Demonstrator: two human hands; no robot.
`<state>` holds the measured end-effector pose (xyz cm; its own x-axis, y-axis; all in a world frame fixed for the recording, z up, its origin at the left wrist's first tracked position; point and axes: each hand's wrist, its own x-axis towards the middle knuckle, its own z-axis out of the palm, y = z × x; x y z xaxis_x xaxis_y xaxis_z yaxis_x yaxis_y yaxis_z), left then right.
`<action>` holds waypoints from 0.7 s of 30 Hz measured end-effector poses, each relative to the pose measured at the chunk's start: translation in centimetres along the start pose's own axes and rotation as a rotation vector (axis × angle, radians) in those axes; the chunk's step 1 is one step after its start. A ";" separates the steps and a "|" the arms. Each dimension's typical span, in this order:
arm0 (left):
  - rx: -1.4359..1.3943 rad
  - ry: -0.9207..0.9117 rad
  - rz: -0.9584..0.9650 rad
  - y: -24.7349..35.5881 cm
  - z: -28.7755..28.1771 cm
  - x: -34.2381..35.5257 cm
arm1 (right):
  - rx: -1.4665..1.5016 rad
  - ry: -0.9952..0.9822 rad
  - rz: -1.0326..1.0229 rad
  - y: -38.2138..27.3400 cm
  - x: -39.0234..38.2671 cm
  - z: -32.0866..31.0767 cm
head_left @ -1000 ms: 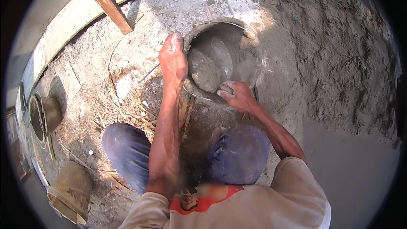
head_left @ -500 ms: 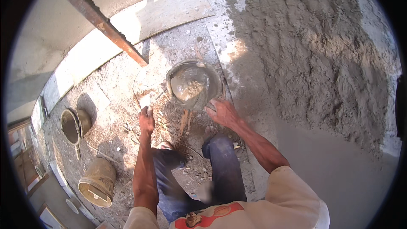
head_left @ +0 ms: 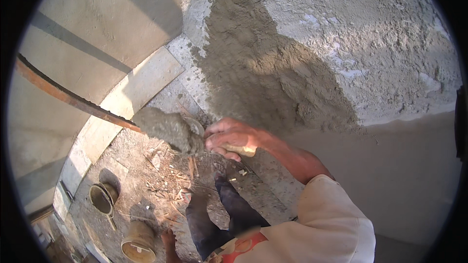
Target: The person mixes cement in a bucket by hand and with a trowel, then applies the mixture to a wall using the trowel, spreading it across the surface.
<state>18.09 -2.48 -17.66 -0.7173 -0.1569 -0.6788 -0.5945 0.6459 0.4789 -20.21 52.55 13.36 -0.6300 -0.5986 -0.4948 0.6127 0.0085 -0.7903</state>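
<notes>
My right hand (head_left: 229,139) is closed around the pale handle (head_left: 241,150) of what looks like a trowel, raised in front of me. A thick lump of wet grey mortar (head_left: 165,126) covers most of its blade and is smeared by motion. Low in the view, my left hand (head_left: 168,238) hangs beside a dirty beige bucket (head_left: 138,243); its fingers are too small and unclear to read. Beyond the right hand, fresh dark mortar (head_left: 273,73) coats part of a rough wall.
Another bucket (head_left: 103,197) stands at the left with its handle hanging down. A rust-brown beam (head_left: 73,98) slants in from the left. Debris and wood scraps (head_left: 165,180) litter the ground. A smooth grey surface (head_left: 390,170) lies at the right.
My right hand has come up from the mortar bucket's rim with a loaded trowel. My left hand has dropped toward me. The view has tilted up toward the wall, and the mortar bucket no longer shows.
</notes>
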 end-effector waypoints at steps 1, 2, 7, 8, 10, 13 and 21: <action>0.011 -0.002 0.028 0.0 0.1 0.0 | 0.140 0.078 -0.017 -2.3 -2.1 -2.9; -0.054 -0.032 -0.081 1.4 0.4 0.3 | 0.090 0.241 -0.038 -3.4 -4.3 -7.3; -0.285 -0.054 -0.264 8.7 0.9 1.1 | -0.129 1.418 -0.326 -0.5 -18.0 -10.5; -0.334 -0.009 -0.217 9.1 1.7 1.4 | -0.144 1.449 -0.397 1.9 -21.5 -9.3; -0.379 0.028 -0.172 9.2 3.5 2.1 | -0.013 1.469 -0.247 6.9 -26.1 -6.2; -0.317 -0.108 -0.143 9.9 8.2 8.1 | 0.274 1.432 0.158 18.6 -29.0 -2.7; -0.834 -0.112 -0.413 17.7 19.4 25.5 | 0.382 0.864 1.100 52.9 -27.7 9.0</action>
<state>-3.70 19.49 -37.28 -0.3781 -0.1538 -0.9129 -0.8938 -0.1963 0.4033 33.92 62.37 -11.46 0.2334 0.2321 -0.9443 0.9671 -0.1566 0.2005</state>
